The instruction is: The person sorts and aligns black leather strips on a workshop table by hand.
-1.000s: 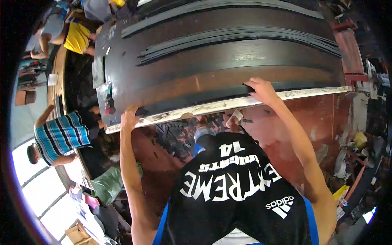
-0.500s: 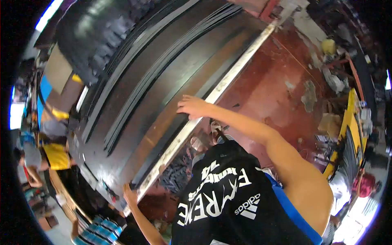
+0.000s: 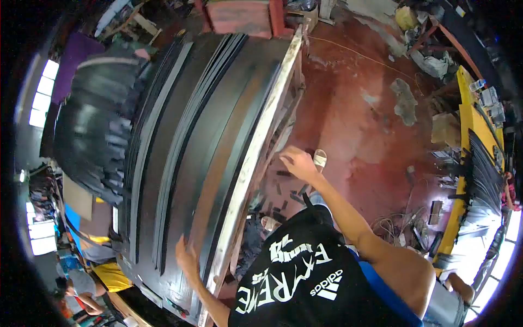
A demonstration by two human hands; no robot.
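Note:
A long work table [image 3: 257, 143] with a white-painted front edge runs from top to bottom of the head view. Long black rubber strips [image 3: 180, 152] lie lengthwise on its dark top. My left hand [image 3: 187, 256] rests flat on the strips near the table's front edge, fingers apart, gripping nothing. My right hand [image 3: 297, 162] hangs off the table, just beside its edge and above the red floor [image 3: 354, 125], with loosely spread fingers and nothing visible in it. My black printed shirt [image 3: 294, 272] fills the bottom of the view.
Small black offcuts [image 3: 286, 188] lie on the floor under the table edge, near a sandalled foot [image 3: 320, 159]. A yellow bench [image 3: 462, 163] with black strips stands at the right. A person in a yellow shirt [image 3: 111, 275] is beyond the table's far end.
My head has turned, so the table now runs top to bottom. My right hand has come off the black strip at the table edge. My left hand stays on the table.

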